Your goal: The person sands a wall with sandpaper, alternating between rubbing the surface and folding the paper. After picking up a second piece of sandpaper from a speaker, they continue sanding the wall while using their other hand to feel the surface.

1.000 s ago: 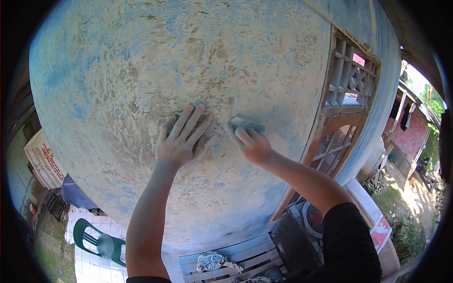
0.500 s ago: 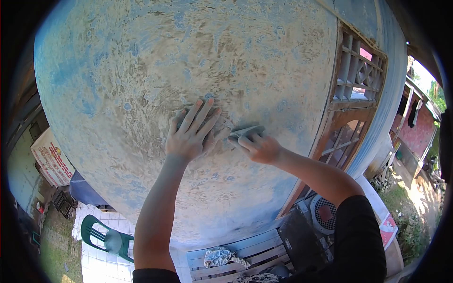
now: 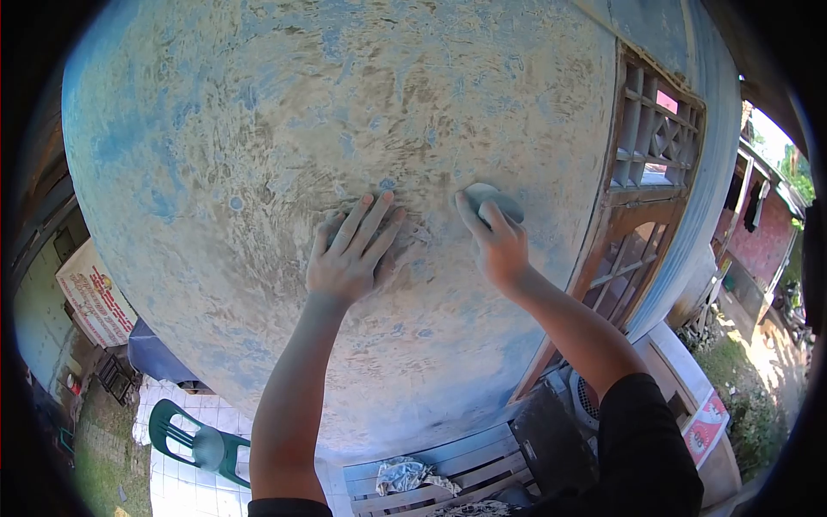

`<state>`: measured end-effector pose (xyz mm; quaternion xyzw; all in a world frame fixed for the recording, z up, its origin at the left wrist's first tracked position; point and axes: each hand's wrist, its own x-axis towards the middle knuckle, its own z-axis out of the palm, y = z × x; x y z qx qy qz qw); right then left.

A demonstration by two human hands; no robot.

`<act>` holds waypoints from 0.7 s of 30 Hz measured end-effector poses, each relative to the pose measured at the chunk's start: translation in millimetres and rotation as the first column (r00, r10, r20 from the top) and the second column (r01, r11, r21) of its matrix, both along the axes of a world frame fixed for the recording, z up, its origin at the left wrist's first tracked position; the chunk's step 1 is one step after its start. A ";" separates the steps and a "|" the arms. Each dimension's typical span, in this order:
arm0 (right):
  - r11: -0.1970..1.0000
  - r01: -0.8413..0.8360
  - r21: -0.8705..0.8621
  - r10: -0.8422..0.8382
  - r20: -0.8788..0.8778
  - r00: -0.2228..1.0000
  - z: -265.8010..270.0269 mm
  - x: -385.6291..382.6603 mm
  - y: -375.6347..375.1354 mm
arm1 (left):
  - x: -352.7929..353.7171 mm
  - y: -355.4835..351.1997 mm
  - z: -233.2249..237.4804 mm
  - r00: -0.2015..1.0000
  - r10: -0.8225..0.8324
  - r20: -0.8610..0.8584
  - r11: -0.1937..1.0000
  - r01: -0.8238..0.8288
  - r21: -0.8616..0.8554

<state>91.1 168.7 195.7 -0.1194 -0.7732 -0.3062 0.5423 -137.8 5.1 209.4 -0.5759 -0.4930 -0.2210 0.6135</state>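
Observation:
A wall (image 3: 362, 112) with worn blue paint and pale, dusty patches fills the middle of the head view. My left hand (image 3: 346, 258) lies flat against it, fingers spread and pointing up. Farther right, my right hand (image 3: 498, 241) grips a folded grey piece of sandpaper (image 3: 508, 205), which is against the wall. The index finger stretches along its left edge and the thumb rests over it. The side of the sandpaper facing the wall is hidden.
To the right is a wooden window frame (image 3: 594, 250) with lattice panes. Below stands a slatted bench (image 3: 491, 470) with a crumpled cloth (image 3: 405, 476) and a dark speaker-like box (image 3: 551, 435). A green plastic chair (image 3: 172, 414) is at lower left, near a printed carton (image 3: 95, 293).
My right hand has moved up and to the right with the sandpaper, away from my left hand. The left hand stays nearly in place on the wall.

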 end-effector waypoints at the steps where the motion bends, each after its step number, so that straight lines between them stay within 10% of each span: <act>1: 0.999 -0.032 0.031 0.031 0.026 0.999 -13.0 -8.8 0.2 | -0.9 -0.4 -0.5 1.000 0.004 -0.016 1.000 -0.004 0.008; 6: 0.994 -0.096 0.057 0.077 0.267 0.961 -29.0 -4.8 -18.6 | -4.9 -0.4 -5.4 1.000 -0.017 -0.022 0.998 0.018 0.054; 11: 0.916 -0.307 -0.260 0.289 -0.103 0.952 12.2 -0.2 -24.3 | -7.7 0.3 -7.9 0.999 -0.041 0.007 0.995 0.040 0.088; 21: 0.964 -0.262 0.042 0.265 -0.106 0.958 56.2 -59.1 -41.4 | -5.3 -0.5 -6.1 0.996 -0.083 0.017 0.989 0.081 0.122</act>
